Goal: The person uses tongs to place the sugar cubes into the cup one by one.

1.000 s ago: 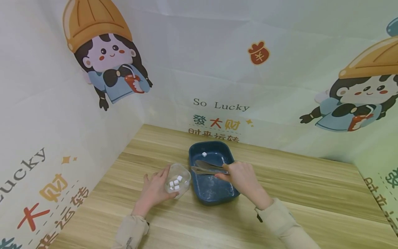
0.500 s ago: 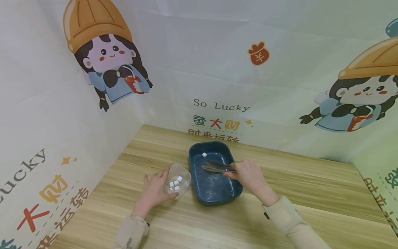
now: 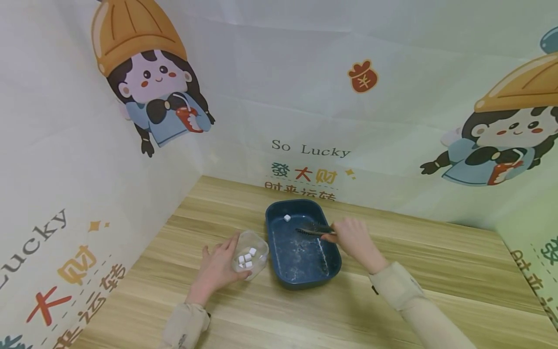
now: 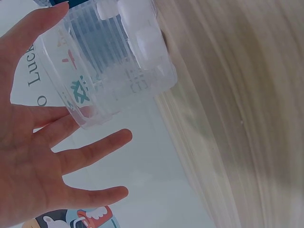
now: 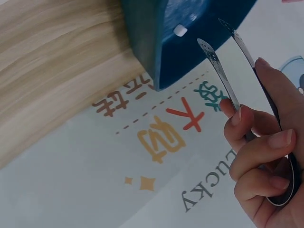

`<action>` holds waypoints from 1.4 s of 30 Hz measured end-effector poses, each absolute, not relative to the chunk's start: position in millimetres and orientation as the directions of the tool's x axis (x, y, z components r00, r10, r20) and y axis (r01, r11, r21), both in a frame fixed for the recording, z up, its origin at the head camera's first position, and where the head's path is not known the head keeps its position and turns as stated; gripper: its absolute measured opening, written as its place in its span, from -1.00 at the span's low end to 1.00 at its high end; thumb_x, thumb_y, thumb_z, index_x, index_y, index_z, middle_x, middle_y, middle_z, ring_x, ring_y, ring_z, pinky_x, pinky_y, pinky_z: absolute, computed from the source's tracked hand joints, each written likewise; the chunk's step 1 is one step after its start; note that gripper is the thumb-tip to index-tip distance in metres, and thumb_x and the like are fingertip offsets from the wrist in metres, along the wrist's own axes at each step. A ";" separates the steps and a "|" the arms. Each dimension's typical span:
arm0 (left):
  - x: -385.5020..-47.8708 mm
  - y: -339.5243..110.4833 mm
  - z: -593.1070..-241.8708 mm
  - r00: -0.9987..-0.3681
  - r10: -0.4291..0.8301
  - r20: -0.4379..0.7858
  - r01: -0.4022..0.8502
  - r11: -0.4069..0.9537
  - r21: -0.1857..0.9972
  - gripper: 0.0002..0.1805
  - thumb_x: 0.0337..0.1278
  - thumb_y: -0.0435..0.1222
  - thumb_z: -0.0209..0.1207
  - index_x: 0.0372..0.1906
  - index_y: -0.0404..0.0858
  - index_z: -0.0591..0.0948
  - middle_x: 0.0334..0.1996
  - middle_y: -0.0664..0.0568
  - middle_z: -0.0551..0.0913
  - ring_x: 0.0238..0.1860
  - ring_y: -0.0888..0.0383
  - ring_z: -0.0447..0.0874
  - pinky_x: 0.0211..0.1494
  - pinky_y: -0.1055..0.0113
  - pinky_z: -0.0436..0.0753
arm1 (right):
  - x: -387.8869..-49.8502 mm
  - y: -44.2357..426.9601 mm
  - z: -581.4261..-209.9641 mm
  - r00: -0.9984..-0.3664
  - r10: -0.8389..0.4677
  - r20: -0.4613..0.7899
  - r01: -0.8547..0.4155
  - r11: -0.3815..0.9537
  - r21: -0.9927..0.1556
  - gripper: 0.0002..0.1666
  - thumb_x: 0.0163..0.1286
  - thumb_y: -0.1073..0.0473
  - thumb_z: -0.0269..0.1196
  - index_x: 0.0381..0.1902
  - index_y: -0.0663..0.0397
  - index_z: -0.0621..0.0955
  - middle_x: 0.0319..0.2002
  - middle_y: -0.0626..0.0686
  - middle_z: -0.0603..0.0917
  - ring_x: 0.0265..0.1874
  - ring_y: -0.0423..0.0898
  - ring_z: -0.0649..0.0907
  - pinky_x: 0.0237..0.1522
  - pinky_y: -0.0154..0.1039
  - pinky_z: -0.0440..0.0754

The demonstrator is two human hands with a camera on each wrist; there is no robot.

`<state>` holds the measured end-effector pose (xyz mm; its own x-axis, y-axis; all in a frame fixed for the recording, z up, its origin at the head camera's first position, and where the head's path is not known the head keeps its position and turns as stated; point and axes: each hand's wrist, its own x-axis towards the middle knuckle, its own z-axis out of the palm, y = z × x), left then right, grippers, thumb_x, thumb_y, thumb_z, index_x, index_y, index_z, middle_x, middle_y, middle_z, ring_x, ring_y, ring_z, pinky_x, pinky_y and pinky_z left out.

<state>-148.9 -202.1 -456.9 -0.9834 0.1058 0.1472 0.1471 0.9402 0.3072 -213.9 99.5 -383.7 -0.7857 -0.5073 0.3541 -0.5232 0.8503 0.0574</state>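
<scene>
My left hand point(image 3: 218, 264) holds a clear plastic container point(image 3: 262, 261) at its side, thumb at the rim and other fingers spread in the left wrist view. Several small white cubes point(image 3: 248, 258) lie inside it. Just right of it stands a deep dark blue basin point(image 3: 298, 264) with one white cube point(image 3: 286, 218) on its floor near the far left corner. In my right hand point(image 3: 355, 240) are metal tongs point(image 5: 218, 64), fingers curled round them. Their perforated tips are apart, with nothing between them, over the basin and short of the lone cube.
The wood-grain table point(image 3: 418, 261) extends to both sides and in front of the basin. Printed white sheets point(image 3: 279, 97) rise as walls behind and at the sides, close beyond the basin's far end.
My right hand has drawn the tongs to the right, away from the container and across the basin. The left hand and container have stayed in place.
</scene>
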 end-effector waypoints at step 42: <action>-149.8 -202.7 -454.3 -0.987 0.080 0.137 0.123 0.930 0.345 0.10 -0.48 0.06 0.40 0.30 -0.28 0.18 0.20 -0.15 0.39 0.06 -0.23 0.45 0.13 -0.43 0.10 | -276.3 47.8 -413.1 -0.831 -0.473 0.293 -0.459 0.880 0.120 -0.53 -0.10 -0.10 0.38 -0.85 0.04 0.44 -0.78 0.04 0.51 -0.77 -0.06 0.49 -0.80 -0.19 0.39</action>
<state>-149.8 -202.7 -454.3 -0.9874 0.0801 0.1368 0.1234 0.9303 0.3454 -276.3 47.8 -413.1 -0.8309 -0.4730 0.2932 -0.4587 0.8804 0.1203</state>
